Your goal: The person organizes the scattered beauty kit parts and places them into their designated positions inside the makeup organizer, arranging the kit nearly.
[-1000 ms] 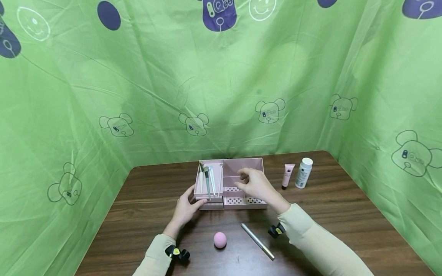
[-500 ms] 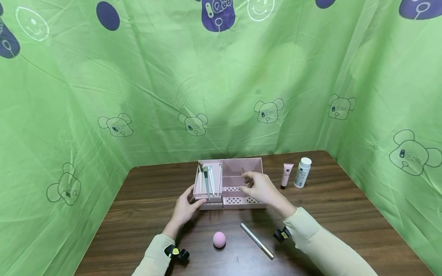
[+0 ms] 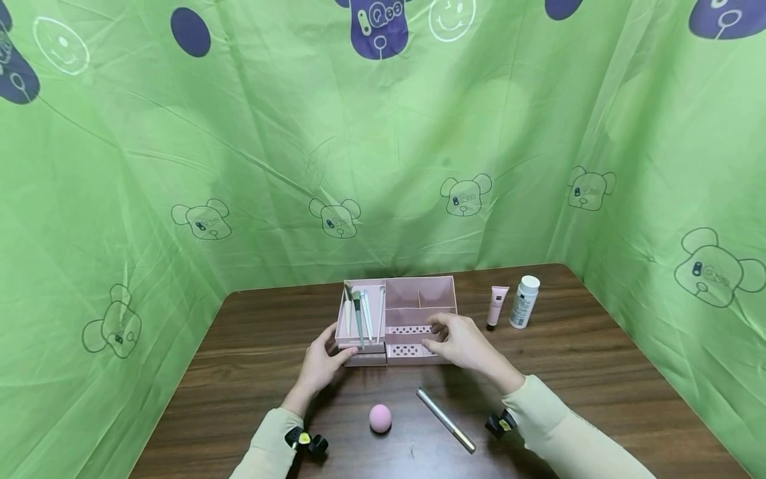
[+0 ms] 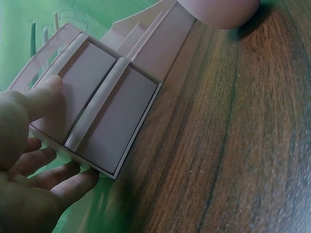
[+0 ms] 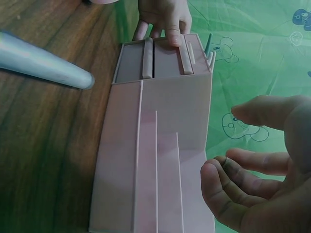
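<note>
A pink makeup organizer [image 3: 419, 299] stands on the table, its left part a tray with several makeup brushes [image 3: 359, 313] above two drawers [image 4: 112, 121]. My left hand [image 3: 320, 359] grips its left front corner, thumb on the upper drawer front and fingers along the side. Over the front right compartments hovers my right hand [image 3: 463, 342], fingers loosely bent and nothing between thumb and fingertips. In the right wrist view the right hand [image 5: 262, 170] appears beside the stepped compartments [image 5: 160, 179], whose dividers are visible.
A pink ball-shaped sponge [image 3: 380, 418] and a silver pen-like tube [image 3: 445, 420] lie in front of the organizer. To its right stand a small pink tube [image 3: 497, 306] and a white bottle [image 3: 524, 303]. Green curtain [image 3: 383, 133] surrounds the wooden table [image 3: 257, 359].
My right hand has moved right and toward me over the organizer, uncovering the back compartments. The left hand keeps its place at the left corner.
</note>
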`<state>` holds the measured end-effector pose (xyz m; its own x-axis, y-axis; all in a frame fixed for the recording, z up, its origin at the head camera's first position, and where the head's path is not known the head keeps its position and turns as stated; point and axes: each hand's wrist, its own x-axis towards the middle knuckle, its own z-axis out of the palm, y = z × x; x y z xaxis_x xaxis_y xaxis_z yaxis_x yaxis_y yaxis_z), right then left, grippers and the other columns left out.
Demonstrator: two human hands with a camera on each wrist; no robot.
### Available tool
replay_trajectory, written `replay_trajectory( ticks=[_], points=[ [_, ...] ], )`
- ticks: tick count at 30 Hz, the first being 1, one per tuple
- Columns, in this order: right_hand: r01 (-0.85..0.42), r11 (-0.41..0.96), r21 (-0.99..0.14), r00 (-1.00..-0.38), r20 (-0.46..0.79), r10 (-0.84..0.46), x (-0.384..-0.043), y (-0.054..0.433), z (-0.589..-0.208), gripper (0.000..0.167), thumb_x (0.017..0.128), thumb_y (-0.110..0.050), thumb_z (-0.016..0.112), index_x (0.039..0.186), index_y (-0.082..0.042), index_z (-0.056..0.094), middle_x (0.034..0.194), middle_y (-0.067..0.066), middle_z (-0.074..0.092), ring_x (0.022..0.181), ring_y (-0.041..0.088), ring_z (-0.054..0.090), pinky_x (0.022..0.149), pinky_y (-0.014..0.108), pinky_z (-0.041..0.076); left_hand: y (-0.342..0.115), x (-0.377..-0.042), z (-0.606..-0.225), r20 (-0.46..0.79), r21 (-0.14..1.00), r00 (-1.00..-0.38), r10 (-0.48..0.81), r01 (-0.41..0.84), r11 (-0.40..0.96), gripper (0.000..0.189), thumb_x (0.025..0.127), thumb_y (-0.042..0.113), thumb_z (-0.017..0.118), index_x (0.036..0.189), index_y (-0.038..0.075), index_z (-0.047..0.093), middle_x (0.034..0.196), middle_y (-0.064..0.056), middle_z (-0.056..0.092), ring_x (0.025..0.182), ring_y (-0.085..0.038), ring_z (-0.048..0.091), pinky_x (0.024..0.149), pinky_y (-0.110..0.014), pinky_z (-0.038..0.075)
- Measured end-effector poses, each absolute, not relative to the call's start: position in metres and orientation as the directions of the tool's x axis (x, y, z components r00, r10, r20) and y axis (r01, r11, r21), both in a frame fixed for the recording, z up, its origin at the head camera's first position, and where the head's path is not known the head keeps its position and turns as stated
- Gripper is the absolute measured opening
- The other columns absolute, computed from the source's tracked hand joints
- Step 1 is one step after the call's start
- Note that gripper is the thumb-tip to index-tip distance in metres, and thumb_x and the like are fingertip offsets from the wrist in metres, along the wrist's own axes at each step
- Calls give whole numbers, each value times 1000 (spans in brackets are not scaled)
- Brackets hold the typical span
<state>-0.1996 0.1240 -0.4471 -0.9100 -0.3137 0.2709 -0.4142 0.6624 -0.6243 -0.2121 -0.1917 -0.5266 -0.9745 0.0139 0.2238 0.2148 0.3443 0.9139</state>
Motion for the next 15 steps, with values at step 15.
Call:
replay_trajectory(
  ticks=[15],
  points=[
    [-445, 642, -625, -894, 272, -355, -190, 131, -471, 28, 79, -20, 77, 105, -13, 69, 87, 2, 68, 75, 12, 64, 63, 18, 53, -191, -212, -528, 235, 906, -972, 20, 226, 357, 77, 78, 23, 83, 142, 2, 46, 134, -25, 57, 122, -38, 57, 101, -40, 50]
  ],
)
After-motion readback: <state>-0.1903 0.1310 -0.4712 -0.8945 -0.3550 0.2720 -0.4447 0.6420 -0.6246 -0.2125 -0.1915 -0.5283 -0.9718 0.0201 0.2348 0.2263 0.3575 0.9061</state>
